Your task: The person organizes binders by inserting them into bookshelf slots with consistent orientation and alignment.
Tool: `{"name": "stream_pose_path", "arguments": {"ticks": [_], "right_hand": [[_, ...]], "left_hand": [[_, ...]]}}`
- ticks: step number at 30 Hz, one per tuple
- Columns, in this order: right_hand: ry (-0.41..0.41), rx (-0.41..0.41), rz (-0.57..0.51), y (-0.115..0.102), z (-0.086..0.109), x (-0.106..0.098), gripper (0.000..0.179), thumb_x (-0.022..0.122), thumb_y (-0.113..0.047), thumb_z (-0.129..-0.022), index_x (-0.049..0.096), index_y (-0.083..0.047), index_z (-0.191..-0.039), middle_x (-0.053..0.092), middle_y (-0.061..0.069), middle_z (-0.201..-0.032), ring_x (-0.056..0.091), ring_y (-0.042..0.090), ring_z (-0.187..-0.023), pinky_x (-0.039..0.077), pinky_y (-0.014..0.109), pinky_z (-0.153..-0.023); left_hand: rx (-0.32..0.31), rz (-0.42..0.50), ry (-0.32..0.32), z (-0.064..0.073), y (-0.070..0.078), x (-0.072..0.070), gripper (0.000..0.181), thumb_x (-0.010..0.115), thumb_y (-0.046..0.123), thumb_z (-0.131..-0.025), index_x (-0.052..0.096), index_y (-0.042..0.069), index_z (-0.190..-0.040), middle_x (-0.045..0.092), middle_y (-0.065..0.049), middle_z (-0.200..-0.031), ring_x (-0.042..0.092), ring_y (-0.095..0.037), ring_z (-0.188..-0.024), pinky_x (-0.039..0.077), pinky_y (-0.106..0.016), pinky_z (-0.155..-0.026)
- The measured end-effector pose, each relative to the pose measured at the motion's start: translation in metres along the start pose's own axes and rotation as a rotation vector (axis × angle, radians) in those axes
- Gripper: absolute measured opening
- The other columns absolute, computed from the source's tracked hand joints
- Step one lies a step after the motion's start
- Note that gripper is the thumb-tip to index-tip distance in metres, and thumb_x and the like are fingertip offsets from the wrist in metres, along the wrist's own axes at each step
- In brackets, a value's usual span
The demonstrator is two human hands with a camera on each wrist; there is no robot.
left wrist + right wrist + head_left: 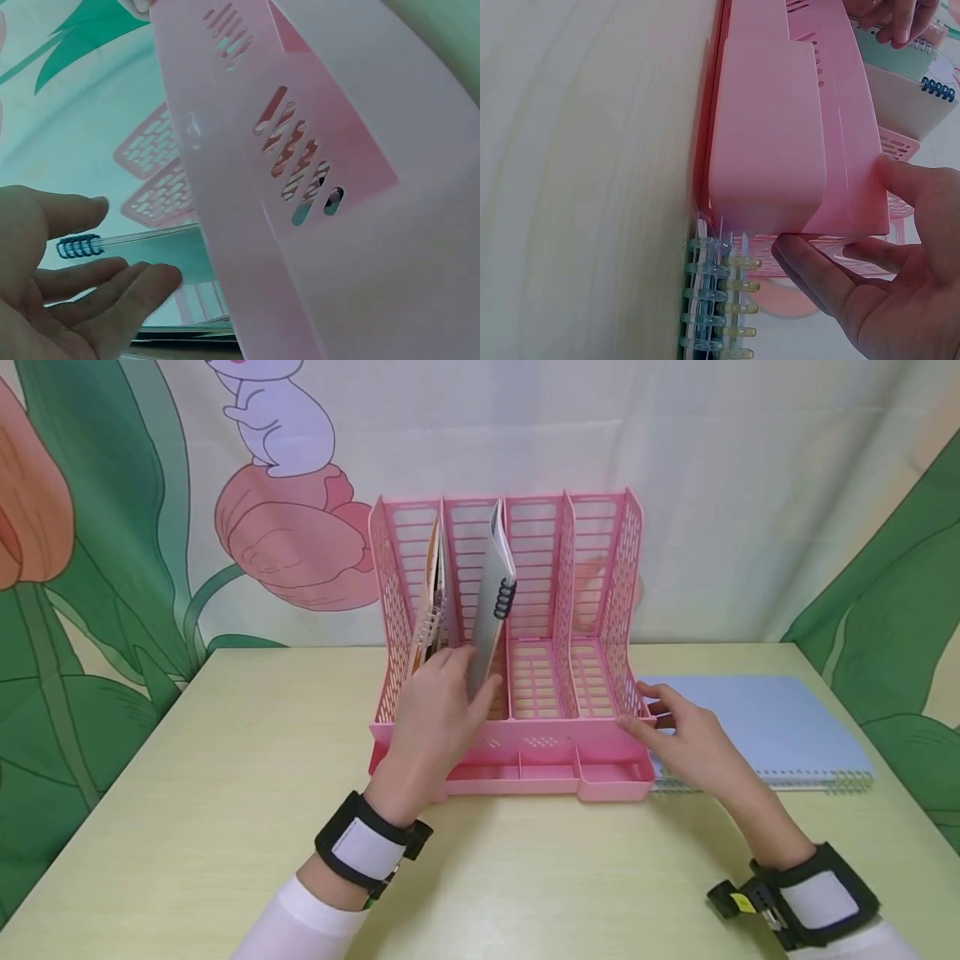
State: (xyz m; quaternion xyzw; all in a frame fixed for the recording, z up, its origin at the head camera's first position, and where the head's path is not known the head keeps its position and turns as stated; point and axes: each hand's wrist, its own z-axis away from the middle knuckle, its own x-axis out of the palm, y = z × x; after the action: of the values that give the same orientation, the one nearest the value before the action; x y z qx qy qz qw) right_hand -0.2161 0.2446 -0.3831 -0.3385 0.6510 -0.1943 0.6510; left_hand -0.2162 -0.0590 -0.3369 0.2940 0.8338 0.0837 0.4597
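A pink desk file rack [495, 737] with upright dividers stands on the table. In its second compartment from the left, a spiral notebook [491, 593] with a grey cover and dark rings stands upright, leaning slightly. My left hand [442, 710] is at that notebook's lower front edge; the left wrist view shows the thumb apart from the binding and the fingertips against the cover. With the thumb on the front panel and fingers along the outer wall, my right hand [686, 731] holds the rack's right front corner. Thin notebooks [427, 610] with a spiral fill part of the leftmost compartment.
Blue-covered spiral notebooks [757, 722] lie stacked on the table to the right, partly behind my right hand. Low trays [547, 768] run along the rack's front. A printed curtain [697, 527] hangs right behind the table [247, 777].
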Motion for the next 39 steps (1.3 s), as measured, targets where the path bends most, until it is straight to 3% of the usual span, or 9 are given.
{"name": "stream_pose_path", "arguments": {"ticks": [6, 13, 19, 24, 28, 34, 39], "right_hand": [[0.001, -0.003, -0.005, 0.000, 0.001, 0.001, 0.075, 0.063, -0.051, -0.100, 0.043, -0.002, -0.153, 0.059, 0.025, -0.138, 0.063, 0.041, -0.118, 0.053, 0.057, -0.094], [0.004, -0.006, -0.005, 0.000, 0.002, -0.001, 0.076, 0.063, -0.051, -0.100, 0.042, -0.002, -0.154, 0.057, 0.026, -0.140, 0.062, 0.042, -0.119, 0.054, 0.057, -0.093], [0.006, -0.006, -0.011, -0.001, 0.003, -0.002, 0.075, 0.063, -0.050, -0.100, 0.042, -0.002, -0.153, 0.056, 0.026, -0.139, 0.062, 0.042, -0.118, 0.055, 0.056, -0.092], [0.005, -0.011, -0.011, -0.001, 0.002, -0.001, 0.074, 0.064, -0.049, -0.100, 0.042, -0.001, -0.153, 0.056, 0.026, -0.140, 0.063, 0.042, -0.118, 0.055, 0.056, -0.092], [0.004, -0.010, -0.009, -0.001, 0.002, -0.001, 0.074, 0.064, -0.048, -0.100, 0.042, -0.001, -0.153, 0.056, 0.026, -0.141, 0.063, 0.042, -0.118, 0.055, 0.056, -0.091], [0.001, -0.004, -0.005, -0.001, 0.001, -0.001, 0.075, 0.063, -0.050, -0.100, 0.042, -0.001, -0.153, 0.057, 0.026, -0.140, 0.062, 0.042, -0.119, 0.055, 0.056, -0.091], [0.000, 0.001, -0.003, -0.002, 0.001, 0.001, 0.076, 0.063, -0.051, -0.100, 0.041, -0.001, -0.153, 0.056, 0.026, -0.140, 0.061, 0.042, -0.119, 0.055, 0.056, -0.092]], "left_hand": [[0.123, 0.099, 0.101, 0.010, -0.002, -0.007, 0.027, 0.077, 0.017, -0.094, 0.073, -0.004, -0.111, 0.070, -0.013, -0.096, 0.061, -0.020, -0.072, 0.055, -0.029, -0.063], [0.314, 0.217, 0.252, 0.014, -0.007, -0.019, 0.018, 0.076, 0.008, -0.093, 0.068, -0.003, -0.105, 0.066, -0.013, -0.097, 0.062, -0.024, -0.080, 0.057, -0.032, -0.067], [0.359, 0.215, 0.354, 0.013, -0.015, -0.028, 0.028, 0.078, 0.010, -0.091, 0.061, -0.004, -0.109, 0.060, -0.017, -0.103, 0.060, -0.028, -0.090, 0.059, -0.038, -0.074], [0.305, 0.171, 0.396, 0.012, -0.026, -0.034, 0.046, 0.082, 0.014, -0.087, 0.054, -0.004, -0.120, 0.052, -0.021, -0.117, 0.054, -0.033, -0.112, 0.054, -0.042, -0.091], [0.219, 0.133, 0.372, 0.009, -0.034, -0.038, 0.065, 0.087, 0.022, -0.083, 0.050, -0.004, -0.130, 0.048, -0.022, -0.127, 0.046, -0.034, -0.122, 0.047, -0.046, -0.099], [0.064, 0.089, 0.251, 0.007, -0.045, -0.045, 0.091, 0.095, 0.028, -0.074, 0.044, -0.005, -0.142, 0.041, -0.023, -0.138, 0.036, -0.034, -0.133, 0.042, -0.050, -0.105], [-0.105, 0.120, 0.094, 0.006, -0.056, -0.053, 0.099, 0.094, 0.029, -0.074, 0.039, -0.002, -0.150, 0.035, -0.021, -0.145, 0.030, -0.033, -0.138, 0.041, -0.055, -0.108]]}}
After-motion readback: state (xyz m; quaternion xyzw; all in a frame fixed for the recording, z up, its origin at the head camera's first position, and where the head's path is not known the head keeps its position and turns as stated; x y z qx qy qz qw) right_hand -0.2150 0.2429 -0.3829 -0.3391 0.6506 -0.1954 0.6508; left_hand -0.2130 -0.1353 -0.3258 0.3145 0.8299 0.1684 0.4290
